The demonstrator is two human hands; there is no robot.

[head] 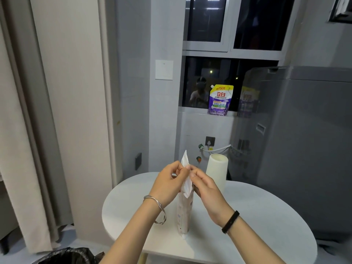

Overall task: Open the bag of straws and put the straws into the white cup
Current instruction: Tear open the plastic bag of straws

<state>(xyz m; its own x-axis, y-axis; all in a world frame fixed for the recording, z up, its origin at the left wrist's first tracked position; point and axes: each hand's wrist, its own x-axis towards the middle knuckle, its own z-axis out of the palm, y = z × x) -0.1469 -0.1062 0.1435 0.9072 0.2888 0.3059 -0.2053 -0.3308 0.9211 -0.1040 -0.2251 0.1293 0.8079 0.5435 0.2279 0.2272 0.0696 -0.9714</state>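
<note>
both my hands pinch the top flap of the bag (183,208), left hand (167,184) and right hand (206,189) fingers closed on it. bag stands upright on the bench (257,216), near the cup (217,171).

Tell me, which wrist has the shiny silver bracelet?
The left hand side: its wrist wears the silver bracelet. The right hand side wears a black band instead.
</note>
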